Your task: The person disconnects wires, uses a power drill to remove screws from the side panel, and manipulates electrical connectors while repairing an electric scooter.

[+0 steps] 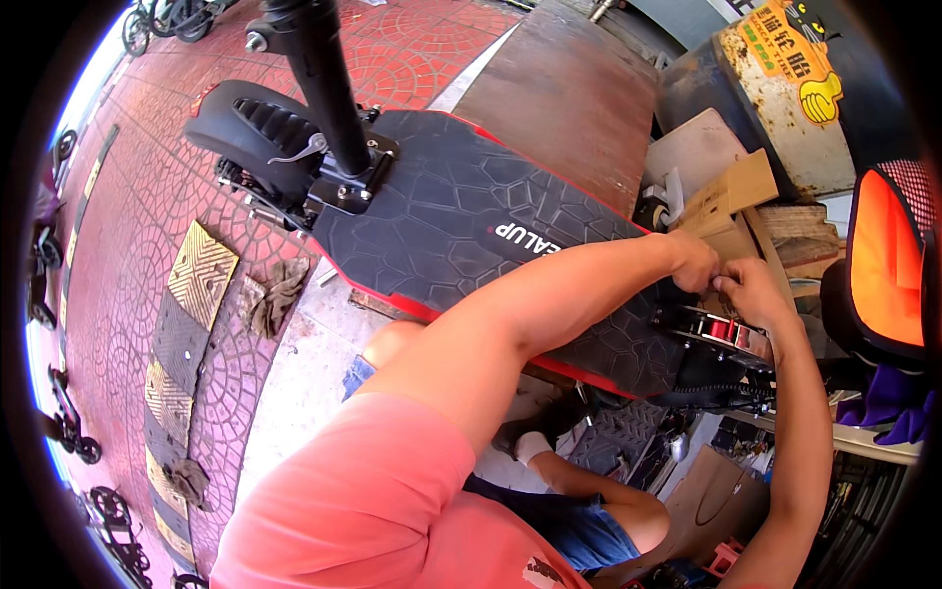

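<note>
An electric scooter with a black textured deck (432, 196) and red edging lies across the view, its fat black tyre at the far left. Over the deck's right end, my left hand (692, 263) reaches across, its fingers closed. Right against it is my right hand (754, 292), thumb and fingers pinched together at the same spot. Whatever is between the fingertips is too small and covered to make out. Just below the hands sits a red and silver part (721, 329) of the scooter, with a black chain-like strip running near it.
Beyond the hands lies an opened cardboard box (726, 201), beside a brown metal sheet (559, 83). An orange and black padded item (888, 265) stands at the right, a purple cloth (888, 402) below it. A yellow-black ramp (201, 275) and rag (275, 296) lie at left.
</note>
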Demonstrator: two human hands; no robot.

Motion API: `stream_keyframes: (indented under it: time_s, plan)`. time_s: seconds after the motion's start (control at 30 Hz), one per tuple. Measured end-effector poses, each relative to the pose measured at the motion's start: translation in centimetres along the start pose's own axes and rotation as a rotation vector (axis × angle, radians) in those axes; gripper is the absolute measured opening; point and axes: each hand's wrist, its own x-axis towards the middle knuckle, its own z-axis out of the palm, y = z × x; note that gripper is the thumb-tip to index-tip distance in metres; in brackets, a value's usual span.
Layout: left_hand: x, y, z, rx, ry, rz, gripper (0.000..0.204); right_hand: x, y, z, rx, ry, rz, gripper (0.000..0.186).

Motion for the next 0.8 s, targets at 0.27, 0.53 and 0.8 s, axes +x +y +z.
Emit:
stream_keyframes:
  time_s: [0.27,0.53,0.8]
  plan:
    - [1.8,-1.1,0.9,-0.004,-0.039,0.063,0.03,-1.2,0.1,-0.1,-0.04,0.115,-0.192,0.023]
    - [1.9,-0.7,1.1,0.036,-0.024,0.113,0.03,-1.4,-1.6,-1.0,-0.356,0.111,-0.276,0.024]
    - [2.1,-1.8,0.9,-0.019,-0.024,0.115,0.032,-1.5,-3.8,-2.0,-0.356,0.169,-0.364,0.023]
